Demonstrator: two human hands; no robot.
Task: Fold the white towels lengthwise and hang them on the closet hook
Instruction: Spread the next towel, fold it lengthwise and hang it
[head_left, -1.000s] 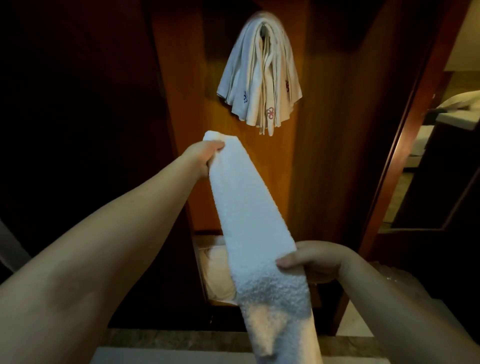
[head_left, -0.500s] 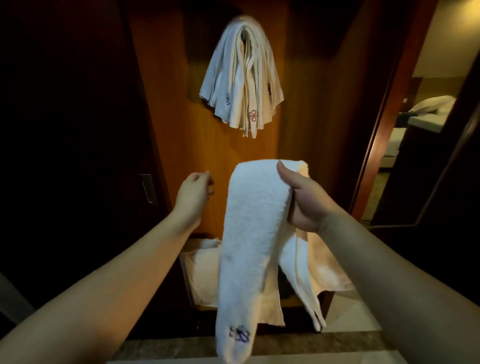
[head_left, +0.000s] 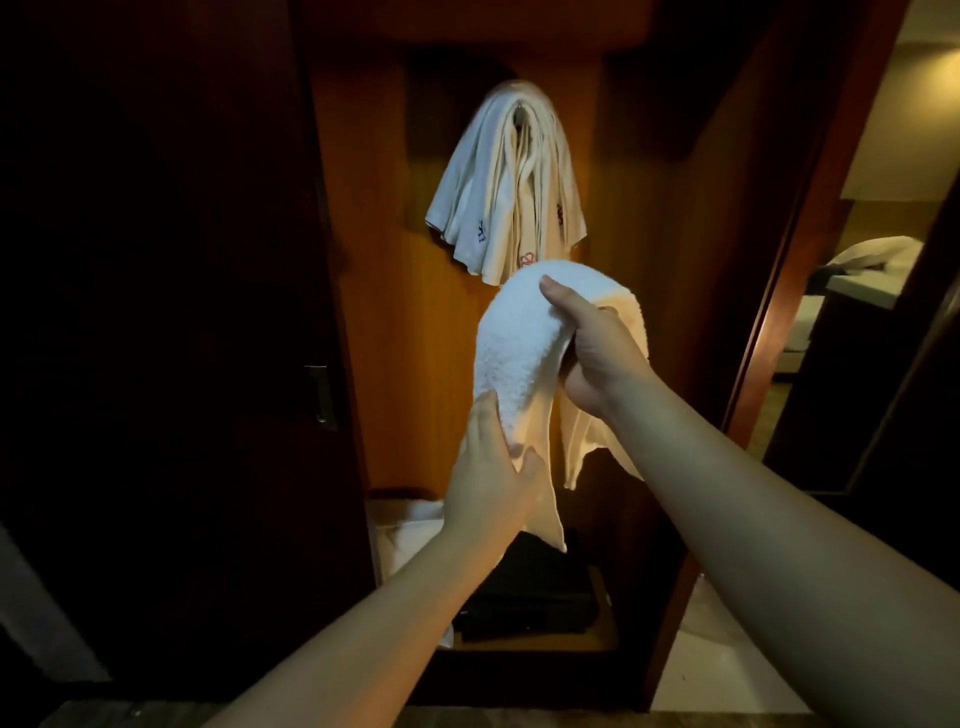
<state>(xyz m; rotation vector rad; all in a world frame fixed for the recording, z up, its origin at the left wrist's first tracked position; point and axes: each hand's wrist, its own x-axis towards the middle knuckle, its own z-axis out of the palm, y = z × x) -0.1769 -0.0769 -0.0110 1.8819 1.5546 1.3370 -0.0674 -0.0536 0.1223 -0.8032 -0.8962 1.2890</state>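
Right hand (head_left: 597, 358) is up high now, thumb over the crown of the towel (head_left: 519, 338) and fingers curled under its fold, so the cloth drapes across that hand like a saddle. Left hand (head_left: 493, 478) is back on the job: half a second ago it hung free and loosely curled beside the cloth, and now its fingers are wrapped round the near hanging tail, thumb pressed across it, gathering the layers together. A second back the towel was stretched out long between the two hands; since then it has been doubled over the right hand and lifted, and its top edge now sits just below the lower ends of the hung towels (head_left: 506, 208). Those towels are bunched over the hook (head_left: 519, 106), which is mostly buried under cloth, against the closet back panel (head_left: 395, 312). Down below, more white cloth (head_left: 410, 525) lies in the closet bottom beside a dark box (head_left: 535, 597). Off to the right, a doorway shows a bed (head_left: 872, 254). My read: the folding is done and this is the approach to the hook. The hook looks crowded, so getting the fold over its tip may be the fiddly part.
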